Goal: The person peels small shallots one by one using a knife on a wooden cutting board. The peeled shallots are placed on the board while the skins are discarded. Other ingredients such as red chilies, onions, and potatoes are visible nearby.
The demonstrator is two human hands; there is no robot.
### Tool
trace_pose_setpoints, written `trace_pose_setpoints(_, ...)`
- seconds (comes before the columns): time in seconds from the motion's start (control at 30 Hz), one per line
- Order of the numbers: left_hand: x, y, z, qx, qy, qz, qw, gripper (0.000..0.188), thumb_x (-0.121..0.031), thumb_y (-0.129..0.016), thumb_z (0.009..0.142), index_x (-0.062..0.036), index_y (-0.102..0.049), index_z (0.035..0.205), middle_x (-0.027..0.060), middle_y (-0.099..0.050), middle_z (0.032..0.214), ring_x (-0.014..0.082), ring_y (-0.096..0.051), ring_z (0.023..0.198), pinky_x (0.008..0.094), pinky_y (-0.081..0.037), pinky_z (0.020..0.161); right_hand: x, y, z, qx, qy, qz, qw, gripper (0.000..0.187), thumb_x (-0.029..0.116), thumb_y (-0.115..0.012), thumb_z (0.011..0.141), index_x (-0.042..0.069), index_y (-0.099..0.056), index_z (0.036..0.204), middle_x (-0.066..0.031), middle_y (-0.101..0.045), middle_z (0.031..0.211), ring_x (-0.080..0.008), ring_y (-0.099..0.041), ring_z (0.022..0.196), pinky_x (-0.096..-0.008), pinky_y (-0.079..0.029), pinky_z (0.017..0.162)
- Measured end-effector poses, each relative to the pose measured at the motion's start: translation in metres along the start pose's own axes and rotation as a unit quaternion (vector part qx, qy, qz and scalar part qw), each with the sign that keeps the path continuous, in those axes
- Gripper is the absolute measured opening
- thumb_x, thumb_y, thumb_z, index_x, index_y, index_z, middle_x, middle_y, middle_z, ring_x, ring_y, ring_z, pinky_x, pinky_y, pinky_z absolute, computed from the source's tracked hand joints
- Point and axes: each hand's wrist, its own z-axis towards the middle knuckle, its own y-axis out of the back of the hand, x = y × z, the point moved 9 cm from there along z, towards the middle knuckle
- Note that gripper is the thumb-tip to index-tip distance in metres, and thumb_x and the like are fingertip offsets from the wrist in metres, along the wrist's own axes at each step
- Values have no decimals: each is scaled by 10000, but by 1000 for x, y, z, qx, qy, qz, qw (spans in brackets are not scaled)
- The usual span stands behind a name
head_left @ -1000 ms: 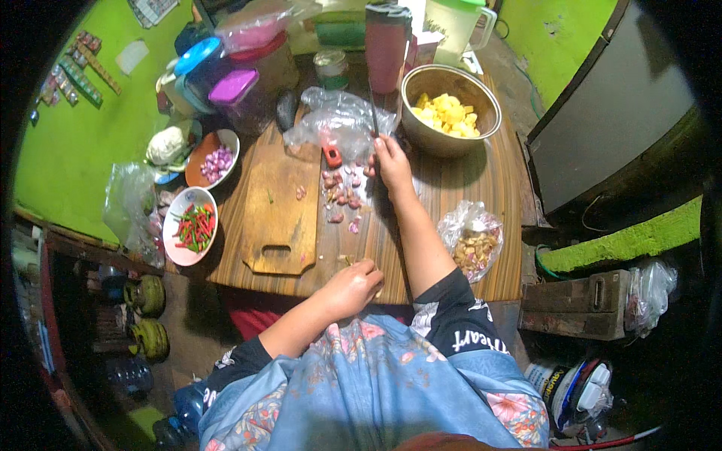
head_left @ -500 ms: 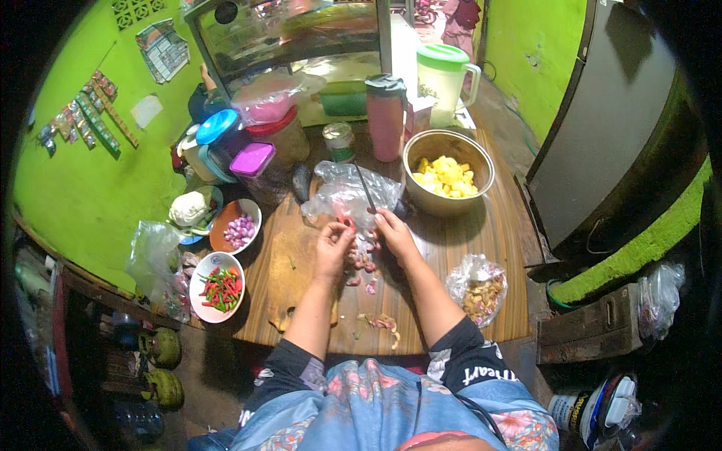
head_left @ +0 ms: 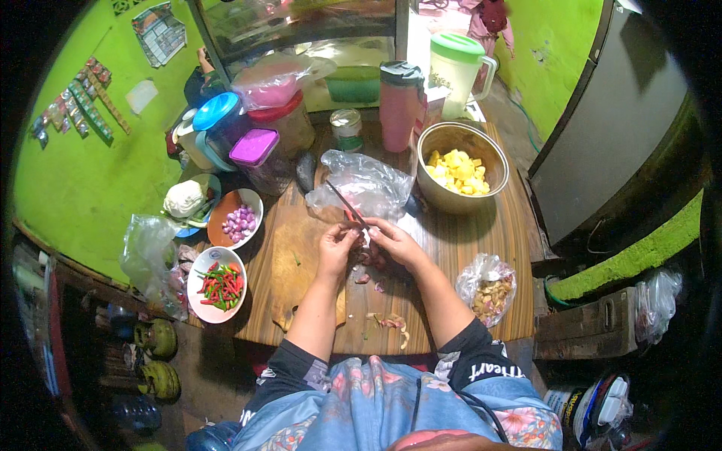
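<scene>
Knife [head_left: 345, 200] first: it is in the right hand [head_left: 395, 244], with the thumb and fingers wrapped around its handle, and its blade points between ten and eleven o'clock. Twelve is straight away from the person. The left hand [head_left: 335, 248] is close beside it, with the fingertips bent in near the knife. What they pinch, if anything, is too small to tell.

Small pink bulbs [head_left: 363, 278] lie on the wooden table [head_left: 421, 323] under the hands and at six o'clock from them. Curly peels [head_left: 392, 322] lie between five and six. The cutting board [head_left: 289, 240] is at nine, with the left arm over its near corner. A see-through bag [head_left: 368, 177] sits at twelve.

At two is a big pot [head_left: 459, 203] with yellow chunks [head_left: 459, 173] in it. At four is a bag of peels [head_left: 489, 289]. At eight, a white bowl [head_left: 197, 307] holds red and green chilies [head_left: 220, 286]. At nine, past the board, a brown bowl [head_left: 217, 227] holds purple bulbs [head_left: 240, 223].
</scene>
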Motion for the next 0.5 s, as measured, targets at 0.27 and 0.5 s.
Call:
trace_pose_setpoints(0.27, -14, 1, 2, -3, -40, -122, 992, 101, -70, -552, 857, -68, -508, 947, 58, -602, 828, 152, -612, 691, 256, -533, 610, 19, -12, -1, 21, 61, -55, 996, 357, 246, -482, 910, 66, -461, 1218, -64, -531, 1111, -123, -534, 959, -268, -456, 778)
trace_pose_setpoints(0.5, -3, 7, 2, 25, -31, -95, 995, 130, -48, -538, 853, -48, -521, 982, 89, -611, 884, 162, -618, 763, 258, -527, 646, 23, -21, -6, 22, 23, 18, 999, 385, 250, -500, 895, 63, -430, 1224, -95, -541, 1072, -151, -574, 898, -298, -491, 707)
